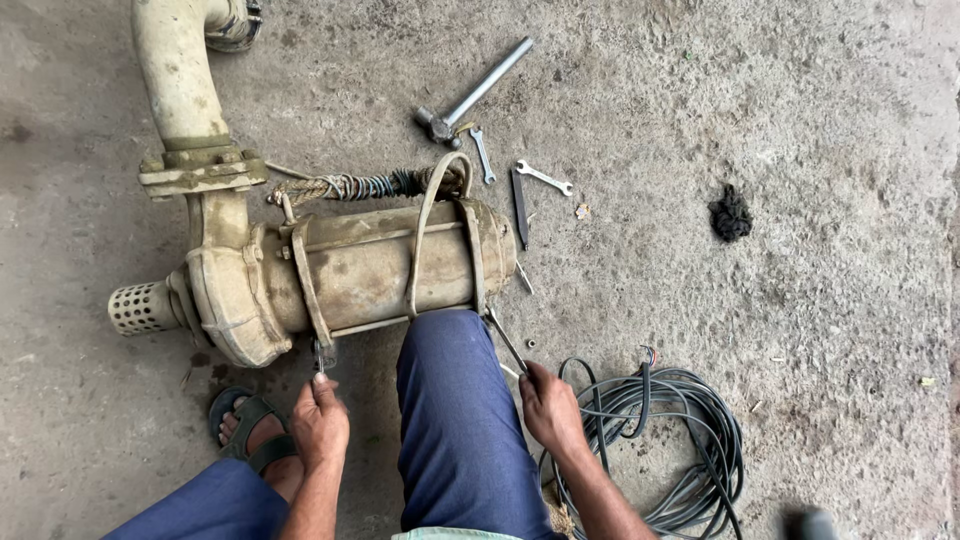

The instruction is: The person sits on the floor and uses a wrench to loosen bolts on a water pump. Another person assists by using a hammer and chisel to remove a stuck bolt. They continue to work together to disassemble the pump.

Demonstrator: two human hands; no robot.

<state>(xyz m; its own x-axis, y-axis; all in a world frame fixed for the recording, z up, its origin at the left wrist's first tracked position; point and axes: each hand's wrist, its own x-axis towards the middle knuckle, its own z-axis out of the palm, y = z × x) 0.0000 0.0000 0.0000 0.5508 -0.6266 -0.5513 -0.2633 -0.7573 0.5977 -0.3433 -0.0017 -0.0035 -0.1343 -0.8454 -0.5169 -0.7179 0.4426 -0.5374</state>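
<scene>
A dirty beige submersible pump (370, 265) lies on its side on the concrete floor, with a perforated strainer (140, 307) at its left end and a curved pipe (180, 80) rising from a flange. My left hand (320, 420) grips a small wrench (323, 355) at the pump's lower edge. My right hand (550, 405) holds a slim metal tool (505, 340) that reaches up to the pump's right end. My blue-trousered knee (450, 400) rests against the pump between the hands.
A hammer (475, 92), two spanners (543, 177) and a dark flat bar (520, 205) lie beyond the pump. A coil of grey cable (680, 440) sits at my right. A black rag (730, 213) lies farther right. My sandalled foot (245, 425) is at lower left.
</scene>
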